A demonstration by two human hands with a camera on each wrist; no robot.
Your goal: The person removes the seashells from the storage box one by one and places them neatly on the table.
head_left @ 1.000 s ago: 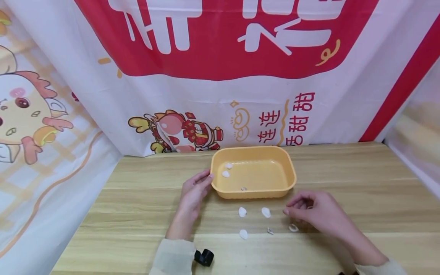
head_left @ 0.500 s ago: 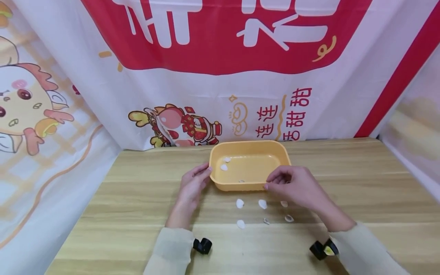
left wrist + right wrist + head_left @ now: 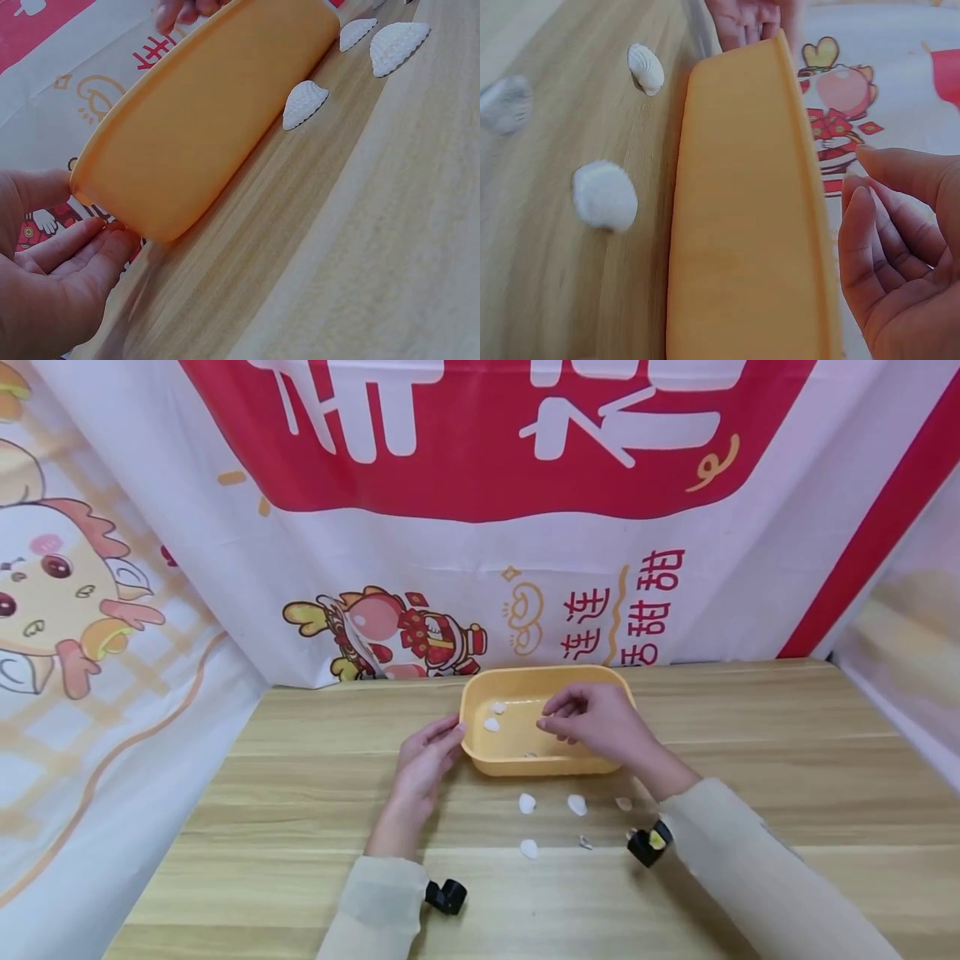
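1. Wooden table; the right wrist's camera mostly hides one shell.
2. Five other shells lie nearer than the tray.
3. Left hand grips the tray's left end.
4. Right hand hangs over its right half, thumb and fingertip nearly meeting; cannot tell whether they pinch a shell.
5. Far cloth, cut off above.

Cream sleeves are ending in plain cuffs; beside these, black devices are jutting out, the right one showing yellow.
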